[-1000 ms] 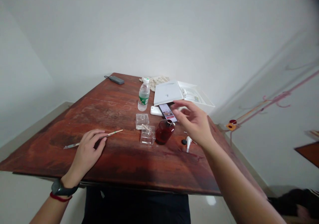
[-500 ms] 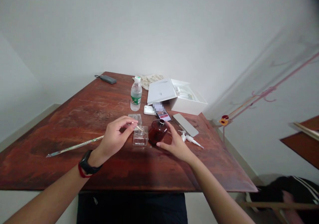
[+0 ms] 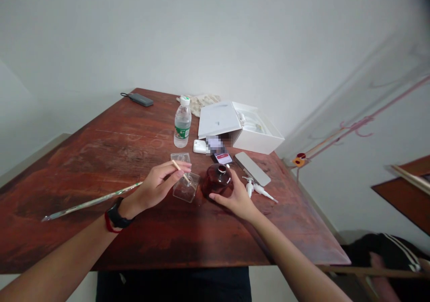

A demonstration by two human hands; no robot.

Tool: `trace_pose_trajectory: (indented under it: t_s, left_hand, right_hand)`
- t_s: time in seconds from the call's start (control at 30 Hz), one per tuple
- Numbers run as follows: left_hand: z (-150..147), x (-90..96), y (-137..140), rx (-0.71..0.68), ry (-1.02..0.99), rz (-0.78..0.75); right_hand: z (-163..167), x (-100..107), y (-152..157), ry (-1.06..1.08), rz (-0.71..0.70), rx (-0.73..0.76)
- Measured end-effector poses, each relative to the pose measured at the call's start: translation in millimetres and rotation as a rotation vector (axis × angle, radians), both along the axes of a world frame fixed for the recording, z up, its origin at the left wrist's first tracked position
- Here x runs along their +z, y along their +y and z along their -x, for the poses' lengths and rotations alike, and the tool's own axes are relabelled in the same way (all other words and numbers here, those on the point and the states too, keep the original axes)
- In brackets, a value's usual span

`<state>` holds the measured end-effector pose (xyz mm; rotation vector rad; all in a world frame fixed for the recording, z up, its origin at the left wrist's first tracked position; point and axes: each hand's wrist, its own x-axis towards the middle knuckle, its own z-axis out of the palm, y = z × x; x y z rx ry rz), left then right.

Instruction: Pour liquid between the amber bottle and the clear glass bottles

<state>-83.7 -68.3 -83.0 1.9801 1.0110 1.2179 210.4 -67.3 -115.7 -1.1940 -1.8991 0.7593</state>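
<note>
Left hand [image 3: 157,186] pinching a thin wooden stick [image 3: 180,171], tipping the clear glass bottle [image 3: 186,187] at table [image 3: 101,159] centre. Right hand [image 3: 235,197] cupped around the amber bottle [image 3: 217,180], at three o'clock of it. Risk: tilted glass sliding off the stick and knocking its neighbour.

On the table [image 3: 141,244]: jar [image 3: 187,186] at centre, tilted, with a stick [image 3: 180,171] in it; round bottle [image 3: 217,180] just right of it. Left hand [image 3: 157,186] at the jar's left, right hand [image 3: 237,197] in front of the bottle. Long rod [image 3: 90,201] far left. Water bottle [image 3: 182,122] behind; open box [image 3: 242,125] behind right; pump nozzles [image 3: 257,188] right of the bottle.
</note>
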Motion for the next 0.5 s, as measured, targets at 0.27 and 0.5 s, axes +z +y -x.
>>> trace_pose_trajectory:
  t_s: [0.27,0.5]
  left_hand:
    - [-2.5,-3.2,-2.6,0.026,0.088,-0.037]
    - [-5.5,-5.8,-3.6,0.079,0.063,0.042]
  right_hand:
    - [-21.5,20.9,-13.1,-0.071,-0.093,0.057]
    - [-36.9,44.8,-8.5,-0.342,-0.129,0.221]
